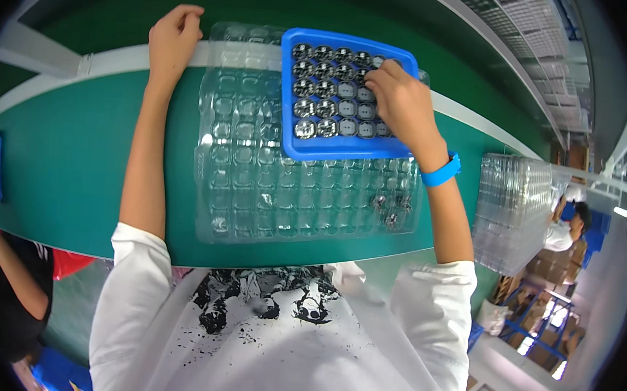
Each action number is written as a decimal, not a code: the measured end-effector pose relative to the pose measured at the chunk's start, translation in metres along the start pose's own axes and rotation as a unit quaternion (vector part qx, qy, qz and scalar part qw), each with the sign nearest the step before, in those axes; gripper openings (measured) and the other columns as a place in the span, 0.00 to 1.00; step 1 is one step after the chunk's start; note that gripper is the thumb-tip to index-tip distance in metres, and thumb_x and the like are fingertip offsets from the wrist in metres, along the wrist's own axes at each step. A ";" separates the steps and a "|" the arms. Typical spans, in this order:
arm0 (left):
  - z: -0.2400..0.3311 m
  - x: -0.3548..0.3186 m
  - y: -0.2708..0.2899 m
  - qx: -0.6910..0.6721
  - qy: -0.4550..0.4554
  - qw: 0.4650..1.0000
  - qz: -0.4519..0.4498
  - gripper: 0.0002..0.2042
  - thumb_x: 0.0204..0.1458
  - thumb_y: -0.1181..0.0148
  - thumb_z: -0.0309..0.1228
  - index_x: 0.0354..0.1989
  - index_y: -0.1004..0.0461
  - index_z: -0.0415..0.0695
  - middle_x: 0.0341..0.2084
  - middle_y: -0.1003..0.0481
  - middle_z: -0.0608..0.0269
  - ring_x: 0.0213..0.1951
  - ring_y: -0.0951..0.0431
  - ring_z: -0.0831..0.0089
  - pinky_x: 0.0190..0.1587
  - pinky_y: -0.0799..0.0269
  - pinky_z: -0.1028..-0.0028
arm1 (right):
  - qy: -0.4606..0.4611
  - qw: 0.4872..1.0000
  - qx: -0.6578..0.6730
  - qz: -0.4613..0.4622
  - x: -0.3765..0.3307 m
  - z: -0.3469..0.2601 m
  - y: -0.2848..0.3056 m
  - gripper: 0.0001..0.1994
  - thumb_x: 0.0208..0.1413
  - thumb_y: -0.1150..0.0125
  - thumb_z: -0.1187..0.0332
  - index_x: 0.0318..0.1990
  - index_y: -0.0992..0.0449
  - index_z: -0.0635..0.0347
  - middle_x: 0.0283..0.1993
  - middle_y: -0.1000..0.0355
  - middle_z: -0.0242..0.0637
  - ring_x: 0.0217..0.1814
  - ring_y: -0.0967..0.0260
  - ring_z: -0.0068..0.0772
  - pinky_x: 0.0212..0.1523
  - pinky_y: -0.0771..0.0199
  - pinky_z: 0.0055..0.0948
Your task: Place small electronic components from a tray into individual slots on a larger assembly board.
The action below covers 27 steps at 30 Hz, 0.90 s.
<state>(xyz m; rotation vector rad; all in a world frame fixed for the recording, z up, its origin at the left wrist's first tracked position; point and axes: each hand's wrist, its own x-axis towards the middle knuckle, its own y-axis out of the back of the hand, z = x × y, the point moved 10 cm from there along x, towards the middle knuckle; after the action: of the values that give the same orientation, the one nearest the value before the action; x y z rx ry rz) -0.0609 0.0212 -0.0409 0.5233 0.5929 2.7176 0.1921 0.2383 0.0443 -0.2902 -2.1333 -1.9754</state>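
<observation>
My right hand, wearing a smooth blue wristband, rests on the blue plastic tray, fingers curled together over round metallic discs in its gridded pockets; whether they pinch one I cannot tell. The tray sits on the far right part of a clear blister sheet of square cells, on green matting. My left hand, loosely curled, rests at the far left by the sheet's corner. A stack of clear trays stands right.

One blue tray of round metal parts sits on one clear blister sheet; two loose parts lie near right; one sheet stack stands at far right.
</observation>
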 end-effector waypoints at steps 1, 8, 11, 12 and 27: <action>0.004 0.000 -0.003 0.000 -0.014 1.000 -0.008 0.11 0.60 0.49 0.29 0.43 0.21 0.39 0.19 0.25 0.65 0.25 0.27 0.81 0.30 0.33 0.79 | -0.022 1.000 0.010 0.007 -0.007 0.001 0.004 0.06 0.51 0.37 0.76 0.38 0.23 0.62 0.32 0.28 0.38 0.32 0.28 0.46 0.32 0.27 0.39; -0.006 0.000 0.004 -0.025 -0.014 1.000 -0.007 0.11 0.61 0.50 0.27 0.43 0.21 0.37 0.20 0.26 0.65 0.25 0.27 0.81 0.30 0.33 0.79 | -0.133 0.981 0.116 0.080 -0.066 0.008 0.073 0.08 0.50 0.34 0.76 0.38 0.21 0.63 0.30 0.29 0.41 0.28 0.29 0.40 0.29 0.30 0.35; -0.006 0.005 0.008 0.000 -0.020 1.000 -0.007 0.11 0.61 0.50 0.27 0.43 0.21 0.37 0.20 0.26 0.66 0.25 0.28 0.81 0.30 0.33 0.79 | -0.229 0.961 0.150 -0.043 -0.124 0.017 0.075 0.08 0.48 0.32 0.75 0.37 0.21 0.64 0.29 0.29 0.41 0.26 0.30 0.38 0.29 0.30 0.33; -0.003 0.006 0.006 -0.001 -0.026 1.000 -0.013 0.11 0.61 0.50 0.27 0.43 0.21 0.37 0.20 0.26 0.66 0.25 0.28 0.81 0.30 0.33 0.79 | -0.236 0.960 0.148 -0.037 -0.144 0.016 0.082 0.08 0.48 0.32 0.75 0.37 0.21 0.64 0.29 0.29 0.41 0.26 0.30 0.38 0.29 0.30 0.33; 0.004 0.003 0.002 0.002 -0.031 0.999 -0.012 0.10 0.60 0.51 0.24 0.42 0.22 0.36 0.19 0.27 0.66 0.23 0.30 0.83 0.26 0.37 0.81 | -0.185 0.979 0.060 0.056 -0.218 -0.010 0.069 0.10 0.43 0.36 0.84 0.34 0.22 0.62 0.31 0.31 0.39 0.31 0.30 0.37 0.26 0.31 0.33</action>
<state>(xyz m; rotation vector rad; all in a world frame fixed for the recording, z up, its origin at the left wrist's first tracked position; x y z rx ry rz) -0.0625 0.0219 -0.0357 0.5963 0.5858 2.6683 0.4215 0.2348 0.0474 -0.7934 -2.3801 -1.8348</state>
